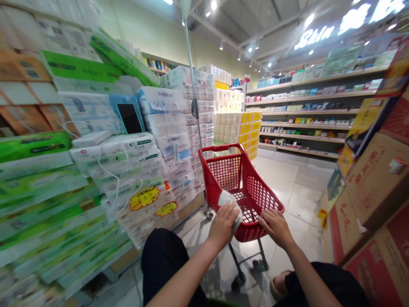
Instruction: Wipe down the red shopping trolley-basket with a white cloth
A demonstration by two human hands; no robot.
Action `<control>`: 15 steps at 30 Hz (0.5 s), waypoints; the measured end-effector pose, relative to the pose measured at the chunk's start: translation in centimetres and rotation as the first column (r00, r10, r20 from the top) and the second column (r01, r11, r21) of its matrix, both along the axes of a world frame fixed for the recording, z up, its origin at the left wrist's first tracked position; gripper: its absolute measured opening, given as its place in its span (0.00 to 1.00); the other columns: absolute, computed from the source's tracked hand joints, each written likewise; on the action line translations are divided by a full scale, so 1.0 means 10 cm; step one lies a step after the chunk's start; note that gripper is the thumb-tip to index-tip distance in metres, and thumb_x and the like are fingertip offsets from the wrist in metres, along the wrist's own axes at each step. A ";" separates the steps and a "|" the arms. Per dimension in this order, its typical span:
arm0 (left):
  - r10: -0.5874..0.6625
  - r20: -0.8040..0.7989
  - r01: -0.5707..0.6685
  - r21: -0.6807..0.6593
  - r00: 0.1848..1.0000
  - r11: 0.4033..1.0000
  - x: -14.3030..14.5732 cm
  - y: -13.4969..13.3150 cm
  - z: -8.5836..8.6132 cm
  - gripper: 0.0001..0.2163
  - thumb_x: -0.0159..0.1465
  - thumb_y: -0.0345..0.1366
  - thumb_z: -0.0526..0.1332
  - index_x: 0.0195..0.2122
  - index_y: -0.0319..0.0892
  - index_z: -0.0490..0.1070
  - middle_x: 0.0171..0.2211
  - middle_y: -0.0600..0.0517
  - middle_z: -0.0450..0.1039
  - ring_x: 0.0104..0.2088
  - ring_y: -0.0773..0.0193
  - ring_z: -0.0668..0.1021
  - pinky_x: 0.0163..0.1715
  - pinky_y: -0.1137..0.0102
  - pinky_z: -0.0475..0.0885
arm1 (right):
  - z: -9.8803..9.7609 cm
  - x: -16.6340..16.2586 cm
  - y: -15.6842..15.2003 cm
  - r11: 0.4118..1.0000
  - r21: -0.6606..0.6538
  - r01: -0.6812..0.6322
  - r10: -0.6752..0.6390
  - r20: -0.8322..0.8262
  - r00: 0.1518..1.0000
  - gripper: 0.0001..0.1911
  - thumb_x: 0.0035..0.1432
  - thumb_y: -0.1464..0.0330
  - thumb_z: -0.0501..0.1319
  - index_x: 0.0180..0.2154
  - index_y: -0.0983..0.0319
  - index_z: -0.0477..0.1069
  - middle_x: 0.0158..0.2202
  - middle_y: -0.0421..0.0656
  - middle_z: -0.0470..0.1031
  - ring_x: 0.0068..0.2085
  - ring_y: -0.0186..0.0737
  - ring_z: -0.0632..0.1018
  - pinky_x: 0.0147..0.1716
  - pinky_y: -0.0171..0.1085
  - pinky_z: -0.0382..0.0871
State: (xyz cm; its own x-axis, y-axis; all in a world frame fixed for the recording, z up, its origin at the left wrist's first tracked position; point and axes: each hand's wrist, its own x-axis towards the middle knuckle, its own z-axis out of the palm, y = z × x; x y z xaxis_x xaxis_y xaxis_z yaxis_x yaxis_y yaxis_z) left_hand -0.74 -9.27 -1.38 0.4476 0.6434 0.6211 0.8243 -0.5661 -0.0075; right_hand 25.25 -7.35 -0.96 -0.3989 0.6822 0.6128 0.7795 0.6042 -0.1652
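A red shopping cart with a perforated plastic basket stands right in front of me, and the inside of its basket shows no goods. My left hand presses a white cloth against the near left rim of the basket, fingers bent over the cloth. Whether it is fabric or a paper wipe I cannot tell. On the near right corner my right hand holds the basket rim, its fingers curled over the edge. The cart's red handle is on the far side, beside a tall metal pole.
Stacked tissue packs rise on the left, with a phone, a white power bank-like box and cables on them. Cardboard boxes are piled at the right. Stocked shelves line the back beyond the tiled floor.
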 end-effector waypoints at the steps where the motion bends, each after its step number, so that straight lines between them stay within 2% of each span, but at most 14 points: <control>1: -0.029 -0.003 0.029 0.003 1.000 1.000 0.05 -0.09 -0.03 0.20 0.67 0.30 0.54 0.60 0.48 0.64 0.66 0.51 0.57 0.66 0.57 0.59 0.63 0.56 0.62 | 0.00 0.02 0.01 1.000 -0.005 -0.002 0.002 -0.001 1.000 0.16 0.68 0.62 0.50 0.30 0.58 0.69 0.31 0.40 0.74 0.36 0.39 0.71 0.41 0.40 0.60; 4: -0.090 -0.012 0.090 -0.010 0.996 0.996 0.16 -0.25 -0.07 0.21 0.68 0.30 0.53 0.62 0.48 0.61 0.66 0.52 0.57 0.67 0.57 0.58 0.63 0.58 0.62 | 0.02 0.07 0.01 1.000 -0.018 -0.002 0.002 0.002 1.000 0.15 0.68 0.62 0.50 0.30 0.58 0.68 0.31 0.39 0.74 0.36 0.39 0.71 0.42 0.40 0.61; 7: -0.115 -0.018 0.115 -0.016 0.993 0.993 0.22 -0.28 -0.08 0.22 0.69 0.31 0.52 0.64 0.49 0.60 0.64 0.51 0.60 0.65 0.57 0.61 0.63 0.59 0.63 | 0.08 0.02 -0.06 1.000 -0.005 0.031 -0.031 0.008 0.999 0.14 0.68 0.64 0.51 0.31 0.57 0.69 0.32 0.40 0.74 0.37 0.40 0.72 0.44 0.41 0.61; 11: -0.116 -0.023 0.116 -0.007 0.993 0.993 0.29 -0.25 -0.10 0.21 0.69 0.32 0.51 0.64 0.47 0.59 0.63 0.50 0.63 0.65 0.57 0.62 0.63 0.59 0.62 | 0.16 -0.29 -0.23 0.996 0.034 0.086 -0.084 -0.044 0.995 0.10 0.67 0.64 0.51 0.37 0.56 0.69 0.38 0.42 0.75 0.42 0.42 0.73 0.45 0.42 0.62; 15: -0.158 -0.066 0.159 0.005 0.985 0.987 0.30 -0.19 -0.09 0.21 0.70 0.33 0.50 0.64 0.43 0.59 0.62 0.49 0.64 0.64 0.58 0.62 0.64 0.61 0.60 | 0.13 -0.57 -0.35 0.994 -0.063 0.084 -0.092 -0.145 0.985 0.10 0.68 0.61 0.50 0.40 0.57 0.67 0.39 0.43 0.75 0.39 0.40 0.75 0.40 0.39 0.66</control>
State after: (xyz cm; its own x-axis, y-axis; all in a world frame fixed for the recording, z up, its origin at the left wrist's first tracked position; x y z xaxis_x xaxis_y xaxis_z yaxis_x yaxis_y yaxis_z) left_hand 2.24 -11.16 -2.24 0.5826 0.5551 0.5937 0.7219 -0.6889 -0.0644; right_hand 19.54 -10.89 0.30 -0.2440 0.7458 0.6198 0.7940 0.5207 -0.3139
